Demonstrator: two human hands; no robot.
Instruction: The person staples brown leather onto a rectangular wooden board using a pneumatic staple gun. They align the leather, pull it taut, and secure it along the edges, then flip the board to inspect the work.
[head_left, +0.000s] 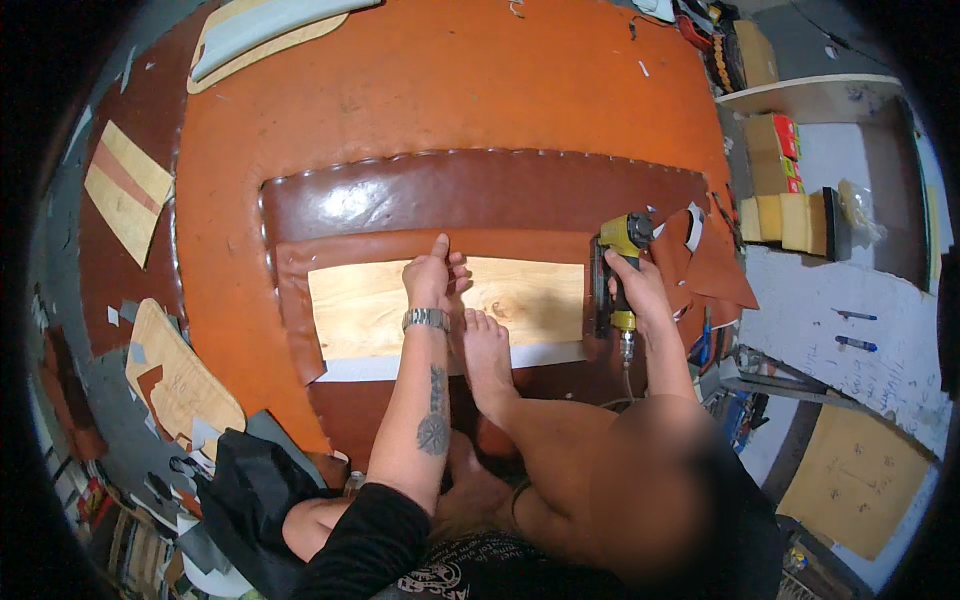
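- Right hand (pixel 640 288) closed round the handle of a yellow-and-black staple gun (pixel 628 234); fingers wrapped, firm hold.
- Left hand (pixel 432 277) half curled, thumb pointing far, at the far edge of the wood board (pixel 545 290). Can't tell if it pinches anything.
- Board lies flat on brown leather (pixel 350 246), directly left of the gun, running left under the left hand. White lining (pixel 350 370) shows along its near edge.
- Bare foot (pixel 487 358) on the board, just right of the left wrist.
- Open box (pixel 815 97) at far right, white inside: cardboard cartons (pixel 766 155) with red sides, yellow sponge blocks (pixel 790 221) in a row, clear plastic bag (pixel 862 212) right of them.
- Two pens (pixel 855 344) outside the box, on the white surface near it.
- Gun tip hard to make out; can't confirm contact with leather or board.
- Air hose (pixel 627 383) drops behind the leg, rest hidden.
- Right elbow blurred out. Grey padded piece (pixel 265 38) at far left cut off by picture edge.
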